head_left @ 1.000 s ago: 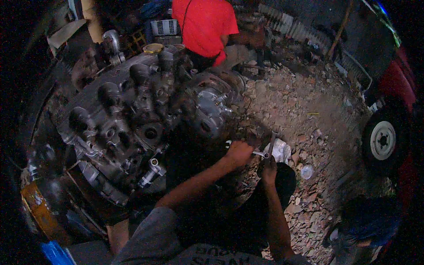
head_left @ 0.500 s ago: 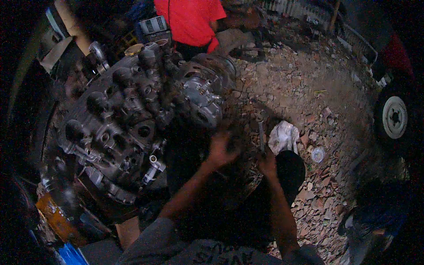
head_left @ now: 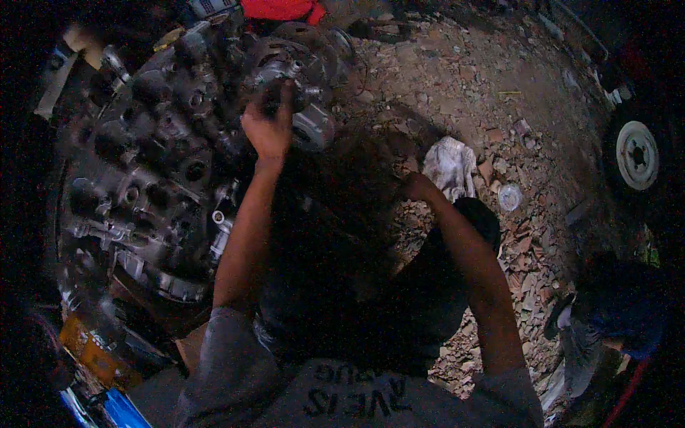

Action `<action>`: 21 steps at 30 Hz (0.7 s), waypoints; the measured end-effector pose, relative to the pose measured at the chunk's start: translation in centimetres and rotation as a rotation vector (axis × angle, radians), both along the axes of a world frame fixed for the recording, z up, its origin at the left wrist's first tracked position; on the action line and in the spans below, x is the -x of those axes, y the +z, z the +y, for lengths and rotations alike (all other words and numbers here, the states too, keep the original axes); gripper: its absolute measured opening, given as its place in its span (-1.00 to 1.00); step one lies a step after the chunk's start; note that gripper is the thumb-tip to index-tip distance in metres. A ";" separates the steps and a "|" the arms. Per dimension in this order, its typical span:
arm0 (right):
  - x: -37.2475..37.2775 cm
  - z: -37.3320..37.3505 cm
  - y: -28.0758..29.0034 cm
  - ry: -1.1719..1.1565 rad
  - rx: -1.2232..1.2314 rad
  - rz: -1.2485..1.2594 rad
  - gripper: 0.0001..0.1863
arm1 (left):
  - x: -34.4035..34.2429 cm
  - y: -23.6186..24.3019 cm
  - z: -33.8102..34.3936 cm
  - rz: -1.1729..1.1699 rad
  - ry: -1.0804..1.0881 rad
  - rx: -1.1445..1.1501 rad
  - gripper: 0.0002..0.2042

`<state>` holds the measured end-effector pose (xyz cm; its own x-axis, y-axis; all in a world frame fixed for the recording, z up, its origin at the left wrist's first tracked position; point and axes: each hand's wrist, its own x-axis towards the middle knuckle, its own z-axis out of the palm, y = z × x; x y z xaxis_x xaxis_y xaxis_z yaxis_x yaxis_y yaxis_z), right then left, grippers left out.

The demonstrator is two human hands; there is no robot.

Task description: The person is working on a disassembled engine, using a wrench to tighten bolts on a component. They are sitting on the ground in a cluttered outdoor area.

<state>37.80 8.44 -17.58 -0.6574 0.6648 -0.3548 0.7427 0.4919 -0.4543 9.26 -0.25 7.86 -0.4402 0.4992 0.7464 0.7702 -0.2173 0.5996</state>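
Observation:
My left hand [head_left: 268,132] reaches forward to a round, grey metal engine part with small fittings [head_left: 296,69]. One digit stretches up along the part, apart from the rest of the hand; the other fingertips are dark, so a firm touch cannot be made out. My right hand [head_left: 417,188] is low over the dark area left of a crumpled whitish rag [head_left: 451,165]. Its fingers are lost in shadow, and no tool shows clearly in it. A large greasy engine block [head_left: 153,171] with several round openings fills the left side.
Broken stones and brick bits [head_left: 524,285] cover the ground at right. A clear plastic cup or lid [head_left: 509,197] lies beyond my knee. A wheel with a pale rim [head_left: 637,155] stands far right. Part of a person in red [head_left: 282,8] shows at the top, beyond the engine.
My left hand has moved forward and left onto the round engine part. My right hand has moved slightly forward and left; the wrench seen in it earlier is no longer visible. The view has shifted.

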 end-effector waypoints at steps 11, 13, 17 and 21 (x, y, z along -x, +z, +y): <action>-0.3 -4.1 -8.2 -0.177 0.120 -0.122 -0.62 | 1.6 -2.5 2.1 0.019 -0.107 -0.023 -0.76; 0.8 -5.7 -9.8 -0.176 0.145 -0.123 -0.62 | 1.0 -1.1 -0.1 0.028 -0.057 0.060 -0.74; -1.5 -7.6 -11.8 -0.257 0.170 -0.133 -0.63 | 2.3 -1.4 0.6 0.140 -0.024 0.234 -0.71; -3.0 -7.6 -12.4 -0.282 0.200 -0.138 -0.64 | 3.0 -0.2 0.5 0.192 -0.068 0.285 -0.67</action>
